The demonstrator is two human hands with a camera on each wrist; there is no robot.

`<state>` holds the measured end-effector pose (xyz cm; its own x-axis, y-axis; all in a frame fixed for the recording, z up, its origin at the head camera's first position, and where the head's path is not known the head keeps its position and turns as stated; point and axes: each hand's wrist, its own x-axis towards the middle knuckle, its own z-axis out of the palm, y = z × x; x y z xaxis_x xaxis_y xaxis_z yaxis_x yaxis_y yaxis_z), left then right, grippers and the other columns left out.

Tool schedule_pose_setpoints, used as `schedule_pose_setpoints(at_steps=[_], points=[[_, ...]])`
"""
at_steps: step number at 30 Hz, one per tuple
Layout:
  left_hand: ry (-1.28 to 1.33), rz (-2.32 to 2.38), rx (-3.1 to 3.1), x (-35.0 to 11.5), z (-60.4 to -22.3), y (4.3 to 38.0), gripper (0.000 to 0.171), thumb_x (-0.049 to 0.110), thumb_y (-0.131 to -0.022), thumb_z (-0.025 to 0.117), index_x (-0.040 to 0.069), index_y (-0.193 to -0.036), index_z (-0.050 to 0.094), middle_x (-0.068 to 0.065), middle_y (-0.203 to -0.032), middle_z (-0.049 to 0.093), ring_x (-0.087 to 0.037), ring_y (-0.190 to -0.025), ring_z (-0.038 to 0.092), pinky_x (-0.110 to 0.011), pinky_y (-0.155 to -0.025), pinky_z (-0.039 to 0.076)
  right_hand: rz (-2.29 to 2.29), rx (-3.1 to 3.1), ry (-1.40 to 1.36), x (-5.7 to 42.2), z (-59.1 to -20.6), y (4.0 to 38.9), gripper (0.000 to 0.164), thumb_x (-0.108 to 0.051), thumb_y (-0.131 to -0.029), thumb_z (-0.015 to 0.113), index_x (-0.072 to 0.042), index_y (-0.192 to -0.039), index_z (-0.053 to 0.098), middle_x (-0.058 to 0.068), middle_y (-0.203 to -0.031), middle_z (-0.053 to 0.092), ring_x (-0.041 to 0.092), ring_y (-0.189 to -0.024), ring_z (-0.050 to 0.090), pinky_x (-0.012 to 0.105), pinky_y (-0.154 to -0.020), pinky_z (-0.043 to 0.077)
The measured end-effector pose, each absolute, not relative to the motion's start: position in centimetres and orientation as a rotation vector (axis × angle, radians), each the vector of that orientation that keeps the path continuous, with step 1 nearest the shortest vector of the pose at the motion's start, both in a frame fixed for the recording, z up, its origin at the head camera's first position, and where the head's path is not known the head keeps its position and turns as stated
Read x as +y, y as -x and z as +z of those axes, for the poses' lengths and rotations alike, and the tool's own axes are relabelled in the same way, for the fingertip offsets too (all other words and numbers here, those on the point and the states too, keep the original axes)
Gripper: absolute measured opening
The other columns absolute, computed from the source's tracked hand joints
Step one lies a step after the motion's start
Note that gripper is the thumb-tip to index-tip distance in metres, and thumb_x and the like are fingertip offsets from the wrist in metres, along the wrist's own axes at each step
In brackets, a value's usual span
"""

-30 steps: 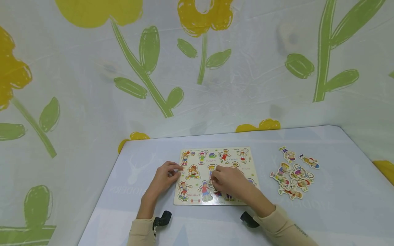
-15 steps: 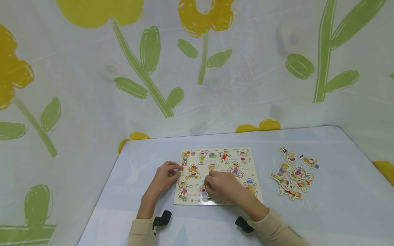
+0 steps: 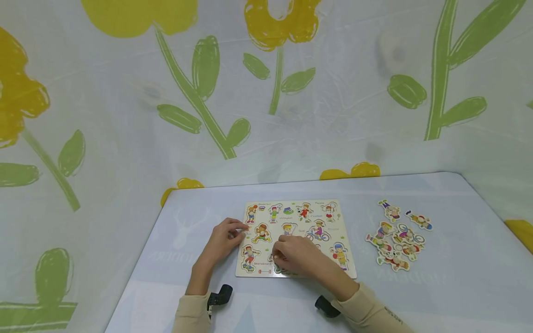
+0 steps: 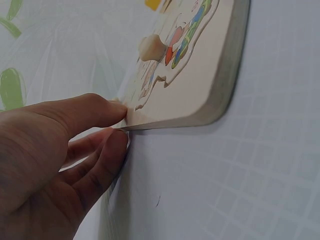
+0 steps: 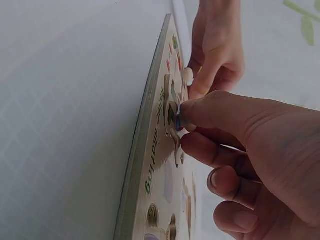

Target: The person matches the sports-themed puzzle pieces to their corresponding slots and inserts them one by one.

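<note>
A wooden puzzle board (image 3: pixel 316 217) with cartoon sports figures lies flat on the pale blue table. My left hand (image 3: pixel 240 231) steadies its left edge; in the left wrist view the thumb and curled fingers (image 4: pixel 107 112) pinch the board's rim (image 4: pixel 220 80). My right hand (image 3: pixel 276 256) is over the board's near row, where it pinches a small figure piece (image 5: pixel 173 125) between thumb and fingers. The piece stays low against the board (image 5: pixel 142 150), and the hand hides most of it.
Several loose figure pieces (image 3: pixel 397 236) lie in a cluster on the table's right side. A flower-print sheet (image 3: pixel 266 92) walls the table at the back and sides. Other pieces with wooden pegs (image 4: pixel 152 47) sit in the board.
My right hand has slid left and toward me, from the board's middle to its near row, uncovering the cyclist and neighbouring figures. The left hand has stayed on the edge.
</note>
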<state>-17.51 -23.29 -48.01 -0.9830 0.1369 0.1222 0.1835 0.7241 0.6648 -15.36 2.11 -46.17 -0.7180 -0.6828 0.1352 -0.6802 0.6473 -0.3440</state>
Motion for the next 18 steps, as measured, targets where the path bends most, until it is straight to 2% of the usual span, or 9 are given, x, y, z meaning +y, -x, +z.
schedule_pose_setpoints(at_steps=[18], points=[[0.263,-1.09,-2.862,-23.28,-48.13,17.65,0.019,0.005,-0.084,0.072,0.012,-0.101,0.076,-0.008,-0.111,0.065,-0.011,-0.081,0.058,-0.023,-0.071,0.049,-0.653,2.837,1.175,2.38,-46.64,15.53,0.005,-0.021,-0.085,0.072,-0.021,-0.09,0.074,-0.011,-0.08,0.061,0.0,-0.066,0.046,0.016,-0.058,0.039]])
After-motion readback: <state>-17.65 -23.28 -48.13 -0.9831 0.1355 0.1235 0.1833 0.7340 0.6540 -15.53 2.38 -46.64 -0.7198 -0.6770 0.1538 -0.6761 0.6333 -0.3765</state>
